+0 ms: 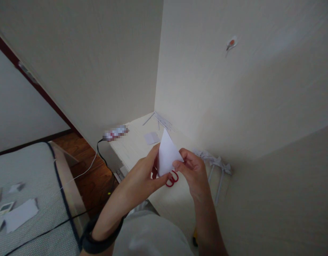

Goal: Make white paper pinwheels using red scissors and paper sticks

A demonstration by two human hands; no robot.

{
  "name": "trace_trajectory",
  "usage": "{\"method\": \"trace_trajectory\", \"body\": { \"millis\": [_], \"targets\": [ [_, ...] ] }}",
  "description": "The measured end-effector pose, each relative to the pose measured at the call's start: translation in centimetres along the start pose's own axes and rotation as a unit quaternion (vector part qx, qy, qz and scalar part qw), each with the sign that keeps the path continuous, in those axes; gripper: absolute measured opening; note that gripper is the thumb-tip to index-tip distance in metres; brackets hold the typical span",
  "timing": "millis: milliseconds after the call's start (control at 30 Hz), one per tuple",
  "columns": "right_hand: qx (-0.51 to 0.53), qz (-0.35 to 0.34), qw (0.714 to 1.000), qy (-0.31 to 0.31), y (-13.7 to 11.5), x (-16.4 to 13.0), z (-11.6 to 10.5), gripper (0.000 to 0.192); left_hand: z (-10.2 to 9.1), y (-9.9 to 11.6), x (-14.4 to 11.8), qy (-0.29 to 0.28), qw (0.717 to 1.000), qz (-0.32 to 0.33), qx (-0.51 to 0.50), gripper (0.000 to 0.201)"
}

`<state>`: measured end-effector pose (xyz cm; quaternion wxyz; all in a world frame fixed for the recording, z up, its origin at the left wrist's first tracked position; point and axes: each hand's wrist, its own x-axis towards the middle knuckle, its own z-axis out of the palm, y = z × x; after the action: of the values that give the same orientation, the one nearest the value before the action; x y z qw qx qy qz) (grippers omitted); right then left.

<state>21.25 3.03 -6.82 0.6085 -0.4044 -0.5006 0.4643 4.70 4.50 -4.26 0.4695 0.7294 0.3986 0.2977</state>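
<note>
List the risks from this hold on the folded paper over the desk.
1. Both the left hand and right hand pinch the white folded paper only at its lower edges, in mid-air; a slip could spoil the crease or drop it.
2. Red scissors lie on the desk right under the hands; lowering blind might hit them.

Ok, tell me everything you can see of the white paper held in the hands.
The white paper is a plain, unmarked sheet that looks folded into a pointed, roughly triangular shape, tip up. It is held in the air above the pale desk. The left hand pinches its lower left edge, and the right hand grips its lower right corner with thumb and fingers. Red scissors show just beneath it, partly hidden.
</note>
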Motion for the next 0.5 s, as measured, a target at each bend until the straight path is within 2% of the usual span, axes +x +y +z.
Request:
{"method": "trace_trajectory", "body": {
  "millis": [267,500],
  "targets": [
    [0.005,0.009,1.000,0.007,0.08,-0.50,0.12,0.038,0.16,-0.16,0.13,-0.003,1.000,0.014,-0.024,0.061],
    [0.044,-0.031,0.996,-0.072,0.12,-0.12,-0.53,0.026,0.00,0.57,-0.17,0.002,0.991,0.004,-0.131,0.044]
  ]
}}
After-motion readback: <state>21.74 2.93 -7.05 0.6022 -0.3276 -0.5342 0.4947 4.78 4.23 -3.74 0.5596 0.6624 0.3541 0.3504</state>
